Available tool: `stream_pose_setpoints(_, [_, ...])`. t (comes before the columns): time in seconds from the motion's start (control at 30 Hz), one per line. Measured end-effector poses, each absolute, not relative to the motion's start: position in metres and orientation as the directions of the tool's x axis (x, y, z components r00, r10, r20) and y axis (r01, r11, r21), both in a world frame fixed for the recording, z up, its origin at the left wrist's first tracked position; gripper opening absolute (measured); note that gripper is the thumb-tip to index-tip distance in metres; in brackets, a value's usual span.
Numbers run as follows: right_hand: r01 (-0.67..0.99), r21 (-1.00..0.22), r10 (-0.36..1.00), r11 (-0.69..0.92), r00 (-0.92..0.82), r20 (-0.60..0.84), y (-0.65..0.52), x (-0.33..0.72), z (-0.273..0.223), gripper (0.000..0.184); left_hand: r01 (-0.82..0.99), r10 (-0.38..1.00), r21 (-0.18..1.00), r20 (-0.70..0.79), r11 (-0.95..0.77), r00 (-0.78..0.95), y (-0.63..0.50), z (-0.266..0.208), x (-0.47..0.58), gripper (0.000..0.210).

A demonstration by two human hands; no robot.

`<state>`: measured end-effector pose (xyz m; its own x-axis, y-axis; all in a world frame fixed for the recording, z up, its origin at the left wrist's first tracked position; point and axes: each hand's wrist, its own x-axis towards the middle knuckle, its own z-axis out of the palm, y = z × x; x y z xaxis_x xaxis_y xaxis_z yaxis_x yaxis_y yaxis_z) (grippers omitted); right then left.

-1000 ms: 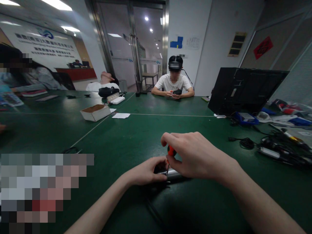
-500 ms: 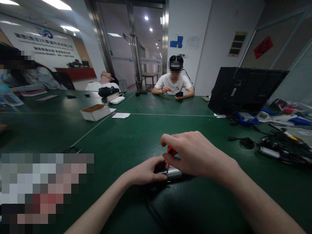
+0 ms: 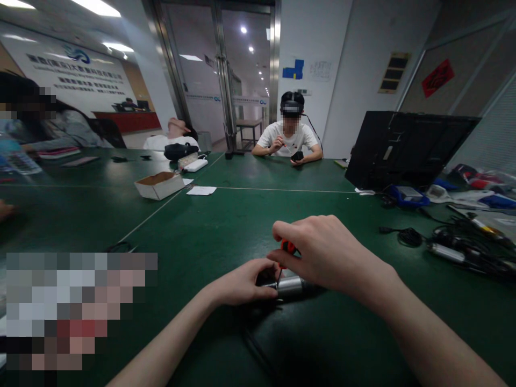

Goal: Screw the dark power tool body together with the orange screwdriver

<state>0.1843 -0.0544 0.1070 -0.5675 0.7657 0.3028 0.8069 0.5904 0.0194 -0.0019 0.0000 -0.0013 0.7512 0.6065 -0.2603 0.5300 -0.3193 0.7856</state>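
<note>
On felt-green table (image 3: 209, 226), metal cylinder (image 3: 291, 286)

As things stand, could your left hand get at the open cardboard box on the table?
Probably not without leaning: the left hand is steadying the metal cylinder, and the cardboard box sits far off, though bare table lies between.

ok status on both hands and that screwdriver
Right hand gripping the red-handled screwdriver, tip down on the metal cylinder. Left hand pinning the cylinder to the green table. Nothing blocking.
</note>
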Motion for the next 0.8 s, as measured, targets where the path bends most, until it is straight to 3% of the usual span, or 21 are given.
stream_pose_setpoints(0.1, [0.795,-0.014,0.766,0.607,-0.581,0.276,-0.056,0.1832,0.1096,0.01,0.512,0.611,0.794,-0.235,-0.329,0.756,0.0009,-0.0037,-0.0026,0.034])
stream_pose_setpoints(0.23, [0.764,-0.066,0.755,0.641,-0.613,0.235,-0.0591,0.1826,0.1126,0.014,0.501,0.611,0.807,-0.233,-0.312,0.757,0.0004,-0.0018,-0.0027,0.034])
stream_pose_setpoints(0.53, [0.797,0.016,0.76,0.603,-0.58,0.293,-0.057,0.1846,0.1079,0.021,0.523,0.606,0.79,-0.253,-0.32,0.754,-0.0012,0.0029,-0.0022,0.033])
stream_pose_setpoints(0.7, [0.786,0.001,0.757,0.618,-0.595,0.27,-0.0575,0.1828,0.1097,0.009,0.511,0.622,0.794,-0.225,-0.329,0.75,-0.0007,-0.0014,-0.0025,0.031])
stream_pose_setpoints(0.8, [0.768,-0.038,0.752,0.639,-0.613,0.242,-0.0594,0.1821,0.1119,0.014,0.488,0.607,0.811,-0.219,-0.323,0.764,0.0006,-0.0033,-0.0029,0.032])
